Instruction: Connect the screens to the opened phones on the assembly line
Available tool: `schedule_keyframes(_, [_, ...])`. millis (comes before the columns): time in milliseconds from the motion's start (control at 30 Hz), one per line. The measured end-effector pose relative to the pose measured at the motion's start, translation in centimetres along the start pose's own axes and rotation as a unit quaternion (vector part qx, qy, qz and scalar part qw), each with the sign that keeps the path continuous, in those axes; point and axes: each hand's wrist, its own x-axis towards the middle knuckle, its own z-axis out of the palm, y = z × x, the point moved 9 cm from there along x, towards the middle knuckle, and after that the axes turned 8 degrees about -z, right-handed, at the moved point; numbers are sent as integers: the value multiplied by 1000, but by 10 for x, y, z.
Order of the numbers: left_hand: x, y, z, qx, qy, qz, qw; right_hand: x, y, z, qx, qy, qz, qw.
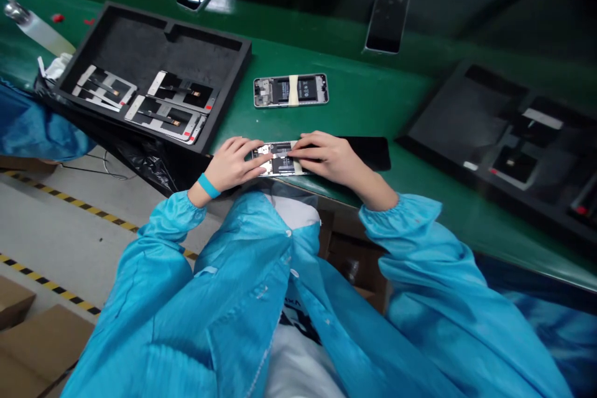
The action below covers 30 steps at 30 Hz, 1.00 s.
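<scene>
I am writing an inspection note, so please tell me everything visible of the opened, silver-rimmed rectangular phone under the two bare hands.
The opened, silver-rimmed rectangular phone lies flat near the front edge of the green table, inside facing up, length running left to right. Bright, metal-looking parts show at its left; a dark block sits mid-body, crossed at its right by a pale band. The bare left hand touches its left part, the bare right hand its middle, hiding much of its right end.

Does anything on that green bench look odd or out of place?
Perhaps the small red bits lying loose near the bottle: they look stray, outside the black tray, though they're too small to identify.
</scene>
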Motion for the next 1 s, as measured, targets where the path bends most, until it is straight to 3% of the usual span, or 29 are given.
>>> schedule_keyframes(133, [6, 4, -3, 65, -11, 35, 997, 0, 0, 0, -7, 4, -1, 1000])
schedule_keyframes(333, [17, 4, -5, 46, -55, 70, 995, 1, 5, 3, -4, -4, 10, 1000])
schedule_keyframes(433, [18, 2, -2, 45, -46, 81, 995, 1, 9, 4, 5, -2, 14, 1000])
schedule_keyframes(667, [7, -12, 1, -63, 19, 30, 997, 2, 10, 5, 7, 3, 26, 1000])
schedule_keyframes(767, [5, -8, -2, -62, 35, 48, 996, 2, 7, 4, 4, 5, 20, 1000])
schedule_keyframes(1000, [18, -10, 1, -51, -17, 44, 998, 1, 6, 3, -3, 7, 10, 1000])
